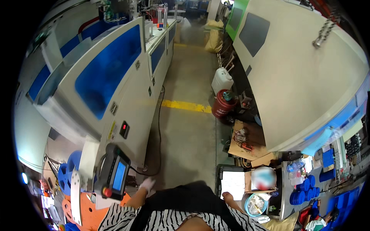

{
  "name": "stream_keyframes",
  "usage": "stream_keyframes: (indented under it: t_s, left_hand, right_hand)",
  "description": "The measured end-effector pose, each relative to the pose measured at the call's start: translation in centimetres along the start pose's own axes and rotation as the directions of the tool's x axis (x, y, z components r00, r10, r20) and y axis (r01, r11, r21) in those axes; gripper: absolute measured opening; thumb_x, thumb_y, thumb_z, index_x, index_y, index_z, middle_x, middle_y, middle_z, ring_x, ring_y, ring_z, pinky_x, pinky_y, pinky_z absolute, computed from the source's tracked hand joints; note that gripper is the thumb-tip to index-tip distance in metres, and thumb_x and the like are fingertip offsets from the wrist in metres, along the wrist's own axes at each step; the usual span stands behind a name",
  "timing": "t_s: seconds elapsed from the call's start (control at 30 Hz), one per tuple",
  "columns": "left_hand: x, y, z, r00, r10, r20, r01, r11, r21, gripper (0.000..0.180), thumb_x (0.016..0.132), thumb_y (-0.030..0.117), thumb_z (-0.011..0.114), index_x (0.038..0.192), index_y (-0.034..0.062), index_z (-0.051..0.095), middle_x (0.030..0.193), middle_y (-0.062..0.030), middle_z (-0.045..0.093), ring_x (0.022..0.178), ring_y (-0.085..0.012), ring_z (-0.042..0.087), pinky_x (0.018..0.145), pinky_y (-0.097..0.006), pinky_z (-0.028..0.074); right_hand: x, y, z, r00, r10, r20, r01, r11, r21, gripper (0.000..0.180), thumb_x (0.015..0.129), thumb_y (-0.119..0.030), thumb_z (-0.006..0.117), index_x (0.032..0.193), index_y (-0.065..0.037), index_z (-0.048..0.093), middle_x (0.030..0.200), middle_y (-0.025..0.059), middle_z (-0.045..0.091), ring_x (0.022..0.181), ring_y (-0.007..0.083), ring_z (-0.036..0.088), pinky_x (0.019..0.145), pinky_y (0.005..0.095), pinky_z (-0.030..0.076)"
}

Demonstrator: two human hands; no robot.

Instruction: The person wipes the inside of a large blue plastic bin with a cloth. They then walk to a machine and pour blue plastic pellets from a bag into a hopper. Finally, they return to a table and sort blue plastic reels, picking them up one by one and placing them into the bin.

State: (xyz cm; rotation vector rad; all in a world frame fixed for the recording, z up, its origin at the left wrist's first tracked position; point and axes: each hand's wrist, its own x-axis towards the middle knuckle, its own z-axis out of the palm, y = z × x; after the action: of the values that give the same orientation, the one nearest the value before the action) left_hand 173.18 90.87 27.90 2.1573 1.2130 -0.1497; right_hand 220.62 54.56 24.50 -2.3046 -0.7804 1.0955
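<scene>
My left hand [147,185], in a white glove, hangs beside my dark apron [181,200]. It is nearest to a control pendant [115,174] with a lit blue screen and a red knob, but apart from it. The glove's fingers are blurred. My right hand [228,197], which looks bare, is low at my other side, close to white paper sheets [232,184] in a black open case. Its fingers are mostly hidden, and nothing shows in it.
A walkway with a yellow stripe [187,106] runs ahead between a white machine with blue windows [127,100] and a large beige machine [293,77]. A dark cable [159,127] lies along the left. A red bucket [223,107] and white jerrycan [222,80] stand right.
</scene>
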Motion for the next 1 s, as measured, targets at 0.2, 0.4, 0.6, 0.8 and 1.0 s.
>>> stream_keyframes:
  t_s: [0.2,0.4,0.6,0.8,1.0]
  left_hand:
    - [29.3,24.6,-12.3,0.995,-0.035,-0.091,0.003,0.943,-0.334,0.046,0.088,0.032,0.051,0.124,0.0035,0.051,0.119,-0.0201,0.057,0.112,-0.0331,0.054,0.093,-0.036,0.043]
    - [42.0,33.6,-12.7,0.893,-0.334,0.303,0.45,0.7,-0.554,0.045,0.086,0.031,0.05,0.122,0.0041,0.054,0.11,-0.0197,0.062,0.103,-0.0323,0.059,0.087,-0.038,0.045]
    - [40.8,28.3,-13.5,0.778,-0.494,0.388,0.562,0.824,-0.077,0.042,0.086,0.036,0.045,0.108,0.0052,0.062,0.105,-0.0205,0.063,0.098,-0.0341,0.06,0.084,-0.041,0.046]
    - [62.1,28.6,-16.9,0.68,-0.535,0.501,0.584,0.808,0.07,0.04,0.087,0.034,0.043,0.108,0.0051,0.062,0.109,-0.0207,0.061,0.104,-0.0341,0.058,0.089,-0.041,0.045]
    - [103.6,38.3,-29.4,0.949,-0.257,0.184,0.267,0.963,-0.03,0.041,0.087,0.034,0.044,0.112,0.0052,0.059,0.116,-0.0209,0.057,0.111,-0.0332,0.054,0.094,-0.04,0.043]
  right_hand:
    - [15.3,0.4,-11.7,0.991,0.136,-0.004,-0.136,0.99,0.034,0.028,0.082,-0.029,0.057,0.093,-0.004,0.063,0.087,0.0148,0.065,0.077,0.0295,0.062,0.069,0.0404,0.049]
    - [37.9,1.8,-25.7,0.973,-0.216,0.078,0.229,0.888,-0.399,0.027,0.08,-0.028,0.057,0.089,-0.004,0.064,0.087,0.0149,0.064,0.076,0.0304,0.062,0.068,0.0431,0.048]
    - [63.2,-23.6,-38.6,0.986,0.166,-0.019,-0.147,0.918,0.369,0.029,0.083,-0.023,0.058,0.106,-0.006,0.061,0.078,0.0079,0.063,0.067,0.0165,0.058,0.061,0.0342,0.047]
    - [82.6,-36.5,-46.1,0.996,-0.034,-0.086,0.057,0.959,0.279,0.024,0.087,-0.022,0.058,0.106,-0.007,0.061,0.084,0.0042,0.061,0.065,0.0133,0.055,0.053,0.0298,0.046]
    - [97.0,-31.5,-52.9,0.951,0.052,0.304,-0.205,0.843,0.497,0.019,0.089,-0.025,0.055,0.087,-0.007,0.061,0.068,0.0012,0.057,0.059,0.0124,0.053,0.052,0.0253,0.041]
